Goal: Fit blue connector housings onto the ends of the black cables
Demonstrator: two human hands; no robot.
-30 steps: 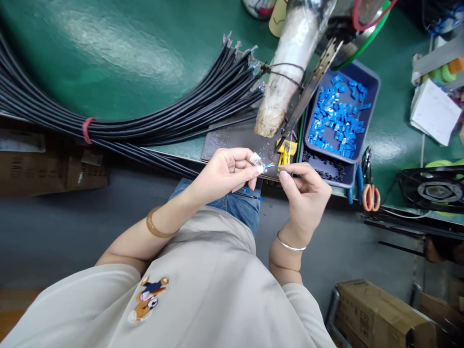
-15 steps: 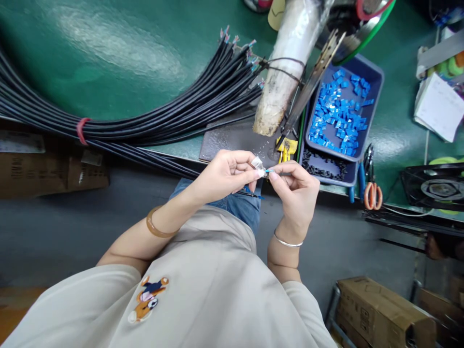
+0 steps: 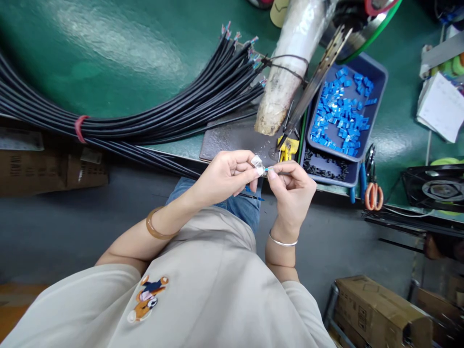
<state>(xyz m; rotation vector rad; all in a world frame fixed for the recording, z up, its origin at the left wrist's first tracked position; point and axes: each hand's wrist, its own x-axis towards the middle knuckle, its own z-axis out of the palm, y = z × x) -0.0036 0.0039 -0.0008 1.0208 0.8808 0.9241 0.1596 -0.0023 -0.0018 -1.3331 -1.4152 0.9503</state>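
My left hand (image 3: 232,175) is closed in a pinch on a small whitish piece (image 3: 257,162), possibly foil or a clear connector; I cannot make out which. From it a thin blue wire (image 3: 267,169) reaches across to my right hand (image 3: 292,186), whose thumb and forefinger are pinched on it. Both hands meet just off the bench's front edge, above my lap. Beneath my left hand a dark strand with a blue tip (image 3: 258,197) shows. A bundle of black cables (image 3: 163,123) lies to the left, their ends stripped to coloured wires and a red tie around them.
Blue connectors fill a grey bin (image 3: 380,92), stacked over another with small black parts (image 3: 326,166). Orange-handled scissors (image 3: 374,195), a yellow tool (image 3: 289,147), a wrapped tube (image 3: 286,72) and a metal bar (image 3: 315,79) stand close by. A dark mat (image 3: 224,140) lies ahead.
My right hand has shifted slightly left, with its wrist turned a little inward. The left hand keeps its pinch almost in place. The camera view has moved slightly.
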